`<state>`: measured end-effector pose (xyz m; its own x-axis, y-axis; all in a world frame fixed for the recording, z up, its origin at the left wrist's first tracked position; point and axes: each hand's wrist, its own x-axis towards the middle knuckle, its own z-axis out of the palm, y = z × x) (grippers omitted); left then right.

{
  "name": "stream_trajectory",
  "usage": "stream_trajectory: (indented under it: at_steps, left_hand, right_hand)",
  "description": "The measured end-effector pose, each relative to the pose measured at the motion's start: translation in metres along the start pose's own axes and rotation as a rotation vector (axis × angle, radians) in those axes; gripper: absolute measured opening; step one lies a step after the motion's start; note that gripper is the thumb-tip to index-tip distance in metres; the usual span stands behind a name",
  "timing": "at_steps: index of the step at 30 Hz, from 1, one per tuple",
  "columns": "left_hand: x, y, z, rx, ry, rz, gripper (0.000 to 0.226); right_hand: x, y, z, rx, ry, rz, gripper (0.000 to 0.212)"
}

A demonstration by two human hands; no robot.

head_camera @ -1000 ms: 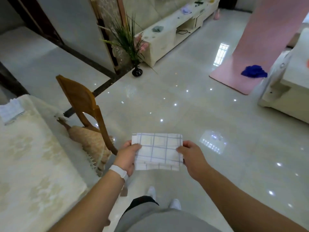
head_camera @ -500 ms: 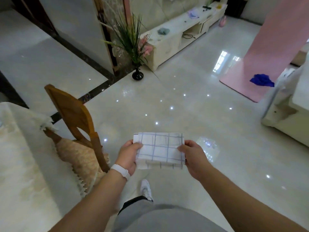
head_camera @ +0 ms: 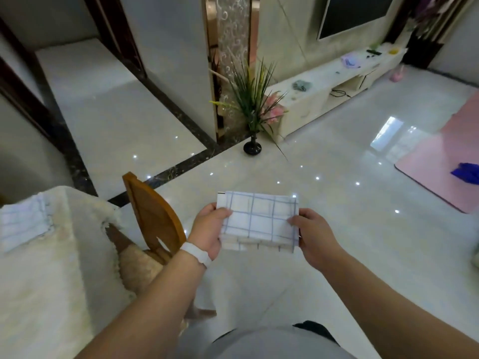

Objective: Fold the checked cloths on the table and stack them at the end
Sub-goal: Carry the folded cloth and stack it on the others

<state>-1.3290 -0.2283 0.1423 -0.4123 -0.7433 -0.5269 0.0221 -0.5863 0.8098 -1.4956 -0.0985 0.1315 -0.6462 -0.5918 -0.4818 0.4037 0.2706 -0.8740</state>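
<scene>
A folded white cloth with blue checks (head_camera: 260,222) hangs in the air over the floor, held flat between both hands. My left hand (head_camera: 208,229) pinches its left edge, thumb on top. My right hand (head_camera: 315,235) pinches its right edge the same way. Another folded checked cloth (head_camera: 22,224) lies on the cream-covered table (head_camera: 44,281) at the far left, near the table's end.
A wooden chair (head_camera: 153,218) with a fuzzy seat cushion stands between the table and my left arm. A potted plant (head_camera: 252,110) sits on the glossy floor ahead. A pink mat (head_camera: 440,161) with a blue item lies at right, beside a white TV cabinet (head_camera: 329,86).
The view has tilted up and turned left, bringing the table's corner and the cloth lying on it back into sight. Both hands keep the same hold on the folded cloth.
</scene>
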Motion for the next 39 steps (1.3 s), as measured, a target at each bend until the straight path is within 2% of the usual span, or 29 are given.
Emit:
stream_trajectory:
  at_steps: [8,13,20,25,32,39]
  left_hand:
    - [0.057,0.017,-0.005,-0.027,0.178,-0.064,0.029]
    - [0.108,0.032,0.007,-0.062,0.277,-0.065,0.017]
    - [0.181,0.076,0.058,-0.079,0.411,-0.107,0.017]
    - [0.226,0.109,0.087,-0.117,0.471,-0.03,0.023]
    - [0.253,0.144,0.079,-0.174,0.581,-0.009,0.024]
    - [0.296,0.162,0.045,-0.237,0.655,-0.032,0.017]
  right_hand:
    - [0.086,-0.009,0.039,-0.042,-0.105,0.091,0.014]
    - [0.165,-0.026,0.062,-0.086,-0.192,0.124,0.014]
    - [0.272,-0.093,0.08,-0.179,-0.329,0.12,0.016]
    - [0.34,-0.147,0.099,-0.264,-0.418,0.069,0.013]
    - [0.378,-0.174,0.144,-0.29,-0.543,0.07,0.012]
    - [0.403,-0.169,0.208,-0.373,-0.534,0.144,0.013]
